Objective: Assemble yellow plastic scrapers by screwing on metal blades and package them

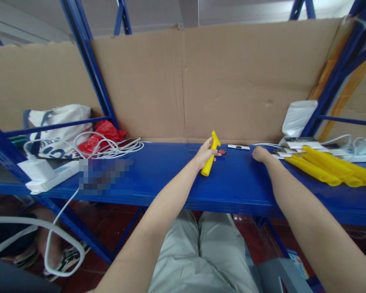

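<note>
My left hand (205,154) is closed around a yellow plastic handle (208,166), a tube-like grip with a pointed, hooked top, held upright and slightly tilted above the blue shelf. Behind that hand lies a screwdriver (222,152) with a red and black handle, its thin shaft pointing left. To the right, my right hand (261,154) is curled closed at the shelf surface, and its fingertips are hidden, so I cannot see what it holds. Beside it is a pile of yellow handles (332,167) with white and metallic ends. A small white strip (238,147) lies between my hands, farther back.
A blue metal shelf (164,179) has cardboard (140,89) behind it. At left are a power strip (56,177), coiled white cables (122,148), a red plastic bag (108,132) and a white cloth bag (64,118). A white pouch (299,118) leans at right. Another person's leg shows lower left.
</note>
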`<state>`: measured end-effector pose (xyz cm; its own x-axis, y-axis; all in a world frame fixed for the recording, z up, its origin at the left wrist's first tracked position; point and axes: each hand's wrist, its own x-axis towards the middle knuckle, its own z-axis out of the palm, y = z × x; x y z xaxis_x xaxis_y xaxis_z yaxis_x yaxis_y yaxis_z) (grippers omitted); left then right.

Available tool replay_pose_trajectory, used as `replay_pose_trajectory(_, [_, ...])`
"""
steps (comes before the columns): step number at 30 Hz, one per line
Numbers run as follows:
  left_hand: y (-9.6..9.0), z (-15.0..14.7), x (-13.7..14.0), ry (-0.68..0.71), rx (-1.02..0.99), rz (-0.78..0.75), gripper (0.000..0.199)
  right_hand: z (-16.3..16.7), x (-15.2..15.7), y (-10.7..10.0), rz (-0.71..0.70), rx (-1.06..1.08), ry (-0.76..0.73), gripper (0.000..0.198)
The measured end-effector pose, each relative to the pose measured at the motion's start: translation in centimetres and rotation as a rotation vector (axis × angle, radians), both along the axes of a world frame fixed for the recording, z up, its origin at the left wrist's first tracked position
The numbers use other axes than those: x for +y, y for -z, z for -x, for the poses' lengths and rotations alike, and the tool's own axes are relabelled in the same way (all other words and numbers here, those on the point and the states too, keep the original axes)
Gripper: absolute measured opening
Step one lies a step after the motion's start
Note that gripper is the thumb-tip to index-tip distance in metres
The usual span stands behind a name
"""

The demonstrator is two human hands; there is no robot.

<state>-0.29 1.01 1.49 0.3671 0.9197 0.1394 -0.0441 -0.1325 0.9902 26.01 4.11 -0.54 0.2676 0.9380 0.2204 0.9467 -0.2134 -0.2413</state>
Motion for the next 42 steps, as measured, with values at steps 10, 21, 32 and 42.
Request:
replay_pose_trajectory(10, [0.7, 0.1, 0.3, 0.205, -0.103, 0.205, 0.073, 5.3, -1.4, -3.0, -0.221, 0.363, -0.140, 0.013])
replay_pose_trajectory(21, [1.4, -0.2, 0.6, 0.308, -0.086, 0.265, 0.064, 10.1, -1.9, -3.0, -0.217, 0.681, -0.380, 0.016])
replay_pose_trajectory(32, [1.0, -0.2, 0.2, 0.305, -0.109, 0.288, 0.057, 11.0, -1.8, -2.7, -0.290, 0.649, -0.416, 0.015])
replay_pose_trajectory(42, [1.2, -0.1, 0.3, 0.335, -0.128, 0.288, 0.056, 11.5, -1.8, -2.7, -0.355, 0.609, -0.437, 0.016])
